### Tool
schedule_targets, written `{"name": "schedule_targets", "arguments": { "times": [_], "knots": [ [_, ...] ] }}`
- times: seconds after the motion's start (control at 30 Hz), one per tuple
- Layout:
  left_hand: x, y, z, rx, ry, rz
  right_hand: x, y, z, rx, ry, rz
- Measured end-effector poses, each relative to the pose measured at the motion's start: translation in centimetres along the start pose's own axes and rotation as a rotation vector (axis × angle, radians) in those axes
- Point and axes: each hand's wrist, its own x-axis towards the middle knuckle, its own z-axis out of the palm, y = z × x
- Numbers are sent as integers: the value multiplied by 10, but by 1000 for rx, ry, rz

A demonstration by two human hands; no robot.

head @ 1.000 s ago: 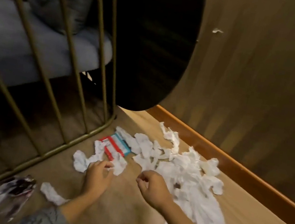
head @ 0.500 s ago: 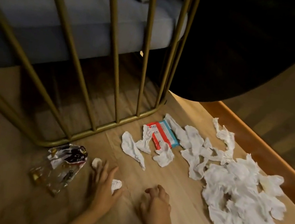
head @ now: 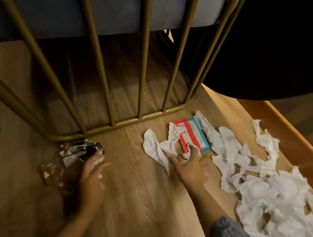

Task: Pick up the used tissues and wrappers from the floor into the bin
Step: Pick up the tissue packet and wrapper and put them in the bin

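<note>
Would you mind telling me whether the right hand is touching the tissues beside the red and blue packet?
Touching. The head view shows the right hand with its fingertips pressed onto the crumpled tissues, one tip bunching tissue against the packet.
</note>
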Motion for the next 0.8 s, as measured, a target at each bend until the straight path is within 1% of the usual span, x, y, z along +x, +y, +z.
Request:
{"name": "schedule_targets", "arguments": {
  "times": [0.1, 0.17, 0.2, 0.23, 0.3, 0.33, 0.4, 0.47, 0.53, 0.6, 0.7, 0.8],
  "knots": [
    [23, -29, -9, 73, 63, -177, 12, -22, 16, -128, -93, -69],
    [27, -48, 0, 226, 56, -297, 16, -32, 26, -138, -166, -92],
    [26, -53, 5, 309, 31, -321, 17, -33, 33, -145, -194, -90],
    [24, -57, 8, 369, 8, -303, 17, -32, 39, -176, -201, -106],
    [18, -58, 16, 421, -17, -220, 12, -21, 55, -251, -137, -218],
    [16, -54, 19, 440, -30, -186, 7, -13, 61, -239, -77, -293],
    [13, -45, 25, 469, -65, -163, -5, 6, 66, -71, 49, -436],
    [12, -38, 30, 471, -68, -165, -20, 25, 65, 73, 143, -539],
    [13, -32, 33, 433, -47, -144, -35, 44, 62, 79, 208, -589],
    [11, -28, 38, 336, -31, -100, -50, 61, 61, 69, 243, -575],
    [4, -19, 46, 80, -51, -46, -67, 75, 54, 129, 235, -492],
    [-10, 9, 54, -91, -80, -68, -73, 80, 40, 154, 228, -372]
  ]
}}
